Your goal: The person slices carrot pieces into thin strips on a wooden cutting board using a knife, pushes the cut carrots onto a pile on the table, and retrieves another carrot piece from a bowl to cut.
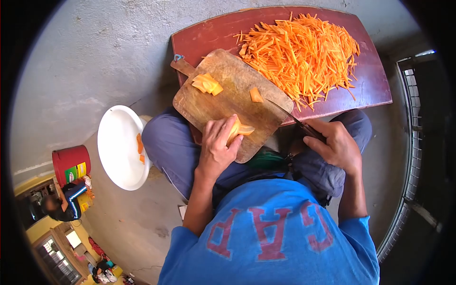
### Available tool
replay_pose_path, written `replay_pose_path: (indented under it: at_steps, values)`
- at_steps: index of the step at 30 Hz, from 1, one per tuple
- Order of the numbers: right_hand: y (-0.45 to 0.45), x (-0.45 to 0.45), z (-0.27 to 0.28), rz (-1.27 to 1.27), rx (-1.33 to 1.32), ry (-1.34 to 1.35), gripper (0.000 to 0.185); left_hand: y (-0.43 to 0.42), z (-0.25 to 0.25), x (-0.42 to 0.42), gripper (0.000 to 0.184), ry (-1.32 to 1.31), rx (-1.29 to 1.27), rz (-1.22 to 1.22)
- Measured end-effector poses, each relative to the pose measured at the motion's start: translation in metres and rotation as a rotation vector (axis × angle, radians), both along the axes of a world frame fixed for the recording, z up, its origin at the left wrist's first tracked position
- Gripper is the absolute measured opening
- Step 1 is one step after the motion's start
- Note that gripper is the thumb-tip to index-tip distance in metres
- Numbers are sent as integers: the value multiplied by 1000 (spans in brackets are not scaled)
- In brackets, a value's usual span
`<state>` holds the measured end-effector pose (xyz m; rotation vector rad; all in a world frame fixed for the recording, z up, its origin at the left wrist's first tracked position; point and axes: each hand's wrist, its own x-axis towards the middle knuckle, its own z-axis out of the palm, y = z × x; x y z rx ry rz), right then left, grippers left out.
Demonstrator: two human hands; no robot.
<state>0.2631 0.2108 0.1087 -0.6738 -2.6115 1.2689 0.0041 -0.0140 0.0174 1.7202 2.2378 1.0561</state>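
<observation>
My left hand (219, 146) is closed over a stack of carrot slices (244, 129) at the near edge of the wooden cutting board (227, 100). A knife (297, 120) is in my right hand (336, 145), its fingers wrapped round the handle. The blade points up and left, with its tip over the board's right part, close to a single carrot slice (256, 95). More slices lie overlapped in a small pile (207, 84) near the board's handle. Beyond the board, a large heap of carrot strips (301, 54) covers much of the red tabletop (204, 32).
A white basin (110, 147) with a few orange pieces stands left of my knee. Farther left are a red bucket (71, 164) and a person (64, 202) in dark clothing. A wall (95, 57) rises behind the table; a metal grille (412, 133) is at right.
</observation>
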Motion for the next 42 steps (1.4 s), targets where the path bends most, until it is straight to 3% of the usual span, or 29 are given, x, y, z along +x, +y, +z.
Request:
replay_pose_path:
  at_steps: [4, 13, 21, 30, 33, 42]
  values:
    - [-3, -10, 5, 10, -32, -106, 32, 1, -1, 1, 58, 4, -5, 2]
    - [2, -98, -37, 30, -166, 30, 29, 7, -6, 9, 54, -1, 82, 22]
    - [0, -40, 6, 125, -106, -163, 33, 10, -12, 1, 47, 11, 162, 7]
    - [7, -102, -34, 155, -17, 12, 32, 14, 11, -7, 43, 72, -67, -68]
    - [6, -112, -25, 139, -28, -53, 29, 11, 12, -11, 46, 60, -85, -120]
    - [-46, -2, 0, 2, -124, -52, 28, 13, -3, 3, 50, 216, -19, 7]
